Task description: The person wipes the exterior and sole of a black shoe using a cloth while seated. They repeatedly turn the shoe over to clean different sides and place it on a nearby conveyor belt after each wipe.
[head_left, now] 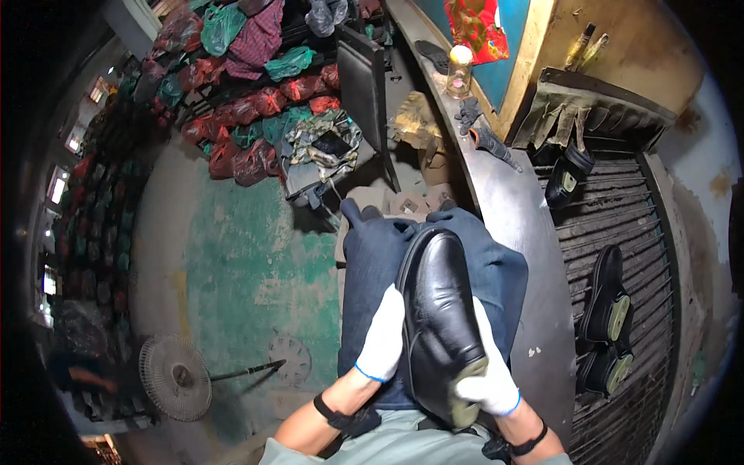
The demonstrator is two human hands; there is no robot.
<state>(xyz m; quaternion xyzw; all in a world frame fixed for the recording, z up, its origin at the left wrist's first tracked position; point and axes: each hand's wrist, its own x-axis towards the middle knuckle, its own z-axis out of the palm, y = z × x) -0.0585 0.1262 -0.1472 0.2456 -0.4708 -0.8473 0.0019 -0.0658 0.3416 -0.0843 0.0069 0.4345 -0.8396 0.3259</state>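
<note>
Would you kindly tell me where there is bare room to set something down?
Right of the black shoe, the metal benchtop is mostly bare between the dark blue trousers and the slatted rack. Green floor is open between the pedestal fan and red bags. The benchtop's far end is crowded with a glass jar and dark gloves.

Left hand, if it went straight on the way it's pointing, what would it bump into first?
The shoe, most likely: the left hand lies against its side. Past that, the trousers seem next, though depth is hard to judge here.
</note>
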